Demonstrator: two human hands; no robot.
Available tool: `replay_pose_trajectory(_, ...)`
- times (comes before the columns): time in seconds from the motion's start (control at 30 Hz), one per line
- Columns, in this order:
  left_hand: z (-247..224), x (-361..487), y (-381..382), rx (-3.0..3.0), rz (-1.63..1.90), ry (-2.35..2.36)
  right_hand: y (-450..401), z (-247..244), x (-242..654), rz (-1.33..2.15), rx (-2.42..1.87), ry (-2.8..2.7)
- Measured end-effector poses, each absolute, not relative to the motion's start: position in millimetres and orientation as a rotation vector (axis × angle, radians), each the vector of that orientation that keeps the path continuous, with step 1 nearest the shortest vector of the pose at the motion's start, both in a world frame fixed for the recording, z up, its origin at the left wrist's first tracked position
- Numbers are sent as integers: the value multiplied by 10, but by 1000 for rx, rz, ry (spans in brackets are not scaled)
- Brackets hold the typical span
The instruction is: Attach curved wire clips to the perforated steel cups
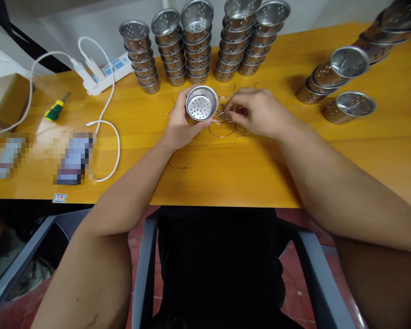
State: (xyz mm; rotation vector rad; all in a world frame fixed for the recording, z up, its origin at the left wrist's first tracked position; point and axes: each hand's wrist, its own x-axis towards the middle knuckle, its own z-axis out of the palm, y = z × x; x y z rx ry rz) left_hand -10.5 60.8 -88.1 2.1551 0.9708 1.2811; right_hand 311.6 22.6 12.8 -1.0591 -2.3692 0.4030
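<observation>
Sitting at the far left is a box [8, 98], then a screwdriver [55, 110] lying near a power strip [109, 73]. Stacks [197, 45] of perforated metal cups stand along the back of the table [144, 151]. In front of them is the cup [202, 104] in the left hand [178, 119], mouth towards the head camera. The fingers wrap its left side and the thumb presses low on the wall, so the grip is closed around it. It looks light and stiff, unlikely to break; the smooth metal may slip, so the outer wall just below the rim seems the best hold. Just right of it, thin wires [222, 120] lie in a loose tangle. They look springy, very light and easy to bend or snag, best pinched singly near an end. The right hand [258, 109] is over them, fingertips close together; whether a wire is between them, I cannot tell. Further right are a leaning stack [324, 76] and a lone cup [339, 110].
</observation>
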Motion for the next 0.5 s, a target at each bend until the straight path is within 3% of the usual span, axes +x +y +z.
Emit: replay_pose_trajectory(0.5, -814, -76, 557, 2078, 1310, 913, 167, 69, 3006, 552, -1189, -1948)
